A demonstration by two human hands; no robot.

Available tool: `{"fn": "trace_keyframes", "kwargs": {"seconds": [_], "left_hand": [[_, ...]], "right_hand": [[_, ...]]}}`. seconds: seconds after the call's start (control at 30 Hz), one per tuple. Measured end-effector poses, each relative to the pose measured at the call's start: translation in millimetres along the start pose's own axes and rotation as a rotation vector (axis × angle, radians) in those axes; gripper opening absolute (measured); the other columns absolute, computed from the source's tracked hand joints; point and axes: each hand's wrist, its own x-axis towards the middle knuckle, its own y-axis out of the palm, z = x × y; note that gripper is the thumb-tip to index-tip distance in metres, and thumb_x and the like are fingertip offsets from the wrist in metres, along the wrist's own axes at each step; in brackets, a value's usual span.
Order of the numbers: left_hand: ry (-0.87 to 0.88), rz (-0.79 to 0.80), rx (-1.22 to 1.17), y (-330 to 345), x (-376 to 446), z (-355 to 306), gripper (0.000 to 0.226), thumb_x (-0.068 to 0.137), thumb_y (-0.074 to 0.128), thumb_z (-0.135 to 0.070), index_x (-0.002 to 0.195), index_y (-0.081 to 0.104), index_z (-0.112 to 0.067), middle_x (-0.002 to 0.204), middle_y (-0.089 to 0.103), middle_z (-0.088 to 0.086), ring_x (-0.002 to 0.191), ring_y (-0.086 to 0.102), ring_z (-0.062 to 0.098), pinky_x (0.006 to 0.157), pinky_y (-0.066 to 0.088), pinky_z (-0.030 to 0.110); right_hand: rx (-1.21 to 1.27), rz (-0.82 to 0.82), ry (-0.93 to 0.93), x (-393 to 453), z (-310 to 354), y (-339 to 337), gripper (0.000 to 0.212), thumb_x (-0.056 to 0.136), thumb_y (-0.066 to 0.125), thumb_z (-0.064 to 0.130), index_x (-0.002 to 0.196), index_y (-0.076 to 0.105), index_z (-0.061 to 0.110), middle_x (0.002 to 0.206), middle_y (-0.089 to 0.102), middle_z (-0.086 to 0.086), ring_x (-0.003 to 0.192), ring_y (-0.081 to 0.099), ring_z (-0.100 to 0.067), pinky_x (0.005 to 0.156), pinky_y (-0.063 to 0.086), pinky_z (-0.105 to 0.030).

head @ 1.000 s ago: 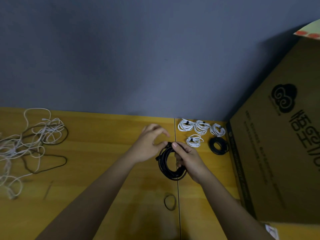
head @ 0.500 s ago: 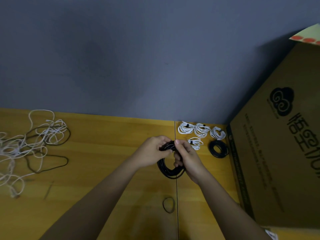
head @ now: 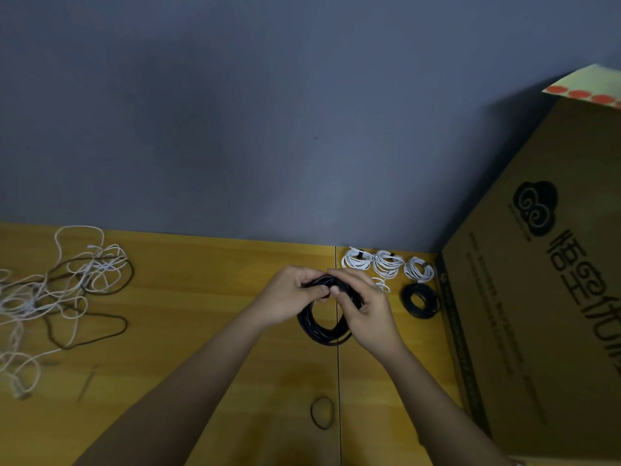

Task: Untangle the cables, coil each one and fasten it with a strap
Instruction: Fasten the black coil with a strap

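Since a second ago I see my left hand point(head: 291, 299) has closed onto the black coil point(head: 323, 326) beside my right hand point(head: 368, 312). Right of them lie strapped white coils point(head: 386, 265); far left, the tangled cables point(head: 57, 290). Both hands pinch the coil's top.

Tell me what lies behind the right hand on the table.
A coiled white cable shows partly behind the right hand; its remainder is covered.
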Motion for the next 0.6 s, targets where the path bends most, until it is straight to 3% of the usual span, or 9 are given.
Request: {"fn": "trace_keyframes", "kwargs": {"seconds": [0.13, 0.27, 0.4, 0.5, 0.6], "left_hand": [[-0.013, 0.014, -0.028, 0.8, 1.3, -4.5, 0.020, 0.092, 0.058, 0.000, 0.102, 0.070, -0.013, 0.088, 0.070, 0.005, 0.078, 0.063, 0.008, 0.088, 0.052, 0.031], [-0.022, 0.088, -0.015, -2.8, 0.6, -10.7, 0.018, 0.095, 0.053, 0.001, 0.099, 0.068, -0.008, 0.071, 0.064, -0.007, 0.067, 0.057, 0.002, 0.072, 0.046, 0.015], [-0.026, 0.163, 0.074, -8.7, 0.8, -15.1, 0.020, 0.096, 0.050, -0.001, 0.110, 0.065, 0.001, 0.083, 0.065, -0.001, 0.074, 0.062, 0.000, 0.076, 0.046, 0.012], [-0.018, 0.146, 0.171, -7.1, 1.3, -14.5, 0.023, 0.096, 0.053, -0.003, 0.115, 0.065, -0.003, 0.097, 0.071, 0.003, 0.088, 0.067, 0.003, 0.089, 0.050, 0.022], [0.016, 0.091, 0.342, -4.3, 3.3, -10.5, 0.022, 0.095, 0.054, -0.009, 0.110, 0.068, -0.017, 0.099, 0.073, 0.000, 0.096, 0.067, 0.014, 0.093, 0.051, 0.040]], "right_hand": [[0.040, -0.027, 0.019, 2.6, 5.4, 0.1, 0.026, 0.091, 0.060, 0.003, 0.113, 0.067, 0.016, 0.111, 0.061, 0.003, 0.106, 0.054, 0.002, 0.090, 0.040, -0.009], [0.205, -0.062, 0.092, 7.0, 12.5, -3.4, 0.026, 0.087, 0.064, -0.002, 0.103, 0.070, 0.017, 0.106, 0.064, -0.004, 0.100, 0.060, -0.001, 0.087, 0.044, -0.012], [0.306, -0.017, 0.205, 12.4, 16.8, -10.0, 0.029, 0.082, 0.068, -0.005, 0.097, 0.073, 0.019, 0.103, 0.068, -0.003, 0.096, 0.063, -0.003, 0.084, 0.047, -0.014], [0.371, 0.056, 0.389, 18.3, 20.3, -18.2, 0.033, 0.079, 0.073, -0.001, 0.101, 0.071, 0.023, 0.102, 0.072, 0.002, 0.098, 0.066, -0.006, 0.087, 0.050, -0.017], [0.013, 0.112, 0.290, 23.9, 19.8, -23.3, 0.026, 0.082, 0.073, 0.007, 0.104, 0.074, 0.021, 0.102, 0.073, 0.004, 0.095, 0.065, -0.005, 0.086, 0.052, -0.021]]}}
